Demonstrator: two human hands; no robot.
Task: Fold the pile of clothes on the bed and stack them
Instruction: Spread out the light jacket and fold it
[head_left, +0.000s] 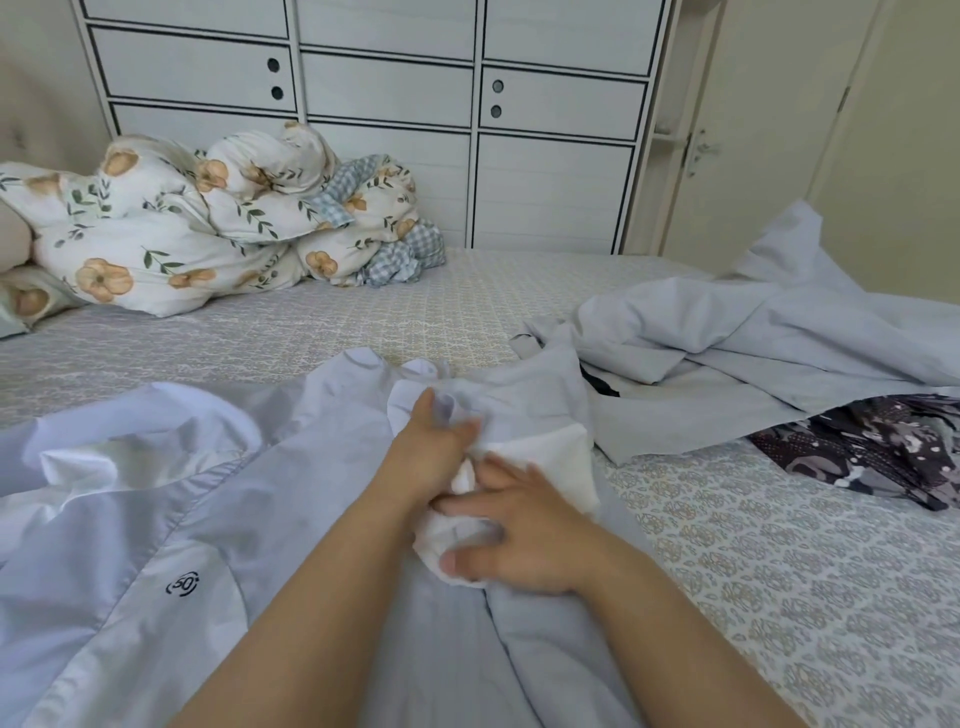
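Landmark: my bed with the grey patterned cotton cover (779, 571); everything is placed against it.

Across the near-left part of the bed, spread out under my forearms, is the big pale-blue shirt with a small round black logo (208, 519). It lies opened out, I'd guess so I can flatten and fold it there.

At the bed's right side, further back: the crumpled pale-blue garment heap (753, 332), unfolded, waiting its turn. A dark grey printed fabric piece (872, 452) pokes from under its near edge.

At the bed's far-left end, against the white panelled wardrobe (467, 130), a bunched floral white duvet with orange flowers (182, 223) is pushed away, likely to leave working space.

Mid-bed, on top of the shirt: a small white soft cloth item (540, 462), maybe socks or an undergarment, can't tell.

My left hand (431, 441) reaches forward onto blue and white fabric, fingers mostly straight, thumb out; whether it pinches anything I can't tell.

My right hand (519, 535) is nearer me, fingers curled around the bunched white cloth, gripping it.

Judgement: early stage, no folded stack visible yet; I'm sorting the small piece off the shirt before folding.
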